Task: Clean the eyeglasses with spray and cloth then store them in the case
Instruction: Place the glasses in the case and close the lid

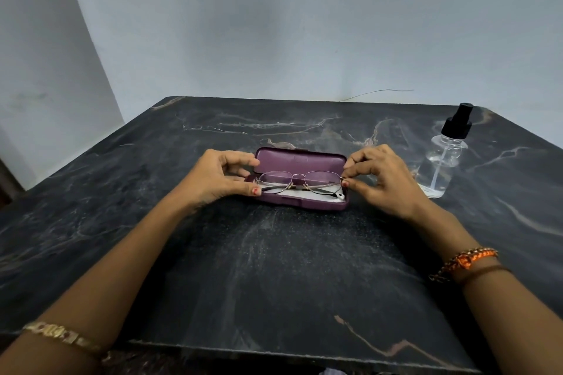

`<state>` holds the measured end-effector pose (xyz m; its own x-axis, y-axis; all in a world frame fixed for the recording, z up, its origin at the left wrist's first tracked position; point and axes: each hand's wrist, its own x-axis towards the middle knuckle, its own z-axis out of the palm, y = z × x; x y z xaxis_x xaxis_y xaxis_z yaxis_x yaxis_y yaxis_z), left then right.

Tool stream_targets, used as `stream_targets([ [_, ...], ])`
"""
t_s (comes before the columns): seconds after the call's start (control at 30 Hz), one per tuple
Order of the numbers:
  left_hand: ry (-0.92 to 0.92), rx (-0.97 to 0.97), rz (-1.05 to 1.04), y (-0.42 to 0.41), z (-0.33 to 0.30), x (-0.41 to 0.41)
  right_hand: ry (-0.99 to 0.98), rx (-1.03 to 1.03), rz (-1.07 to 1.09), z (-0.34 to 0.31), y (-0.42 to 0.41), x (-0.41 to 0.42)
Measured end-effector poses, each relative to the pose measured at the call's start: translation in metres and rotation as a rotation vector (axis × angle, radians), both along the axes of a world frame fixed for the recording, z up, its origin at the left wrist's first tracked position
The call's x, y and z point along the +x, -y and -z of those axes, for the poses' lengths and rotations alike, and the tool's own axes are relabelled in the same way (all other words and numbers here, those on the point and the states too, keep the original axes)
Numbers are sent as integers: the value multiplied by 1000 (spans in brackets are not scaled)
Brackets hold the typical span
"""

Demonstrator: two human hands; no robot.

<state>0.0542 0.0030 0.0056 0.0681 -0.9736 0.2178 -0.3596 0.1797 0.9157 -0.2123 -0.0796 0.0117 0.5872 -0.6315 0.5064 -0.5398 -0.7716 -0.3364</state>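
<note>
So the thin metal wire-frame eyeglasses (300,181) are sitting over the open purple hard-shell glasses case (300,179), which is about dead centre of the dark marble-look table (274,268), lid propped up on the 12 o'clock side. Both hands are on them: the left hand (221,175) pinches the frame's 9 o'clock end with thumb and fingers curled in, and the right hand (382,178) pinches the 3 o'clock end near the hinge the same way. There's something white lying in the case under the lenses, probably the white cleaning cloth (294,192), but I can't say for sure. The clear plastic spray bottle with the black pump top (443,161) stands upright out at 3 o'clock from the case, well apart from the right hand and untouched right now. Honestly 1 frame can't settle whether the glasses are coming out to be cleaned or going in afterwards. Either way the case isn't closed yet, so at minimum that's left.
</note>
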Motion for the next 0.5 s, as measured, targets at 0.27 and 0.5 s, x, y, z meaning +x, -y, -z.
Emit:
stream_targets([
  [0.27,76,11,72,-1,-1,-2,-11,9,-34,-3,-4,0],
  [0.5,135,-19,61,0,1,-4,21,73,-52,-6,-11,2],
])
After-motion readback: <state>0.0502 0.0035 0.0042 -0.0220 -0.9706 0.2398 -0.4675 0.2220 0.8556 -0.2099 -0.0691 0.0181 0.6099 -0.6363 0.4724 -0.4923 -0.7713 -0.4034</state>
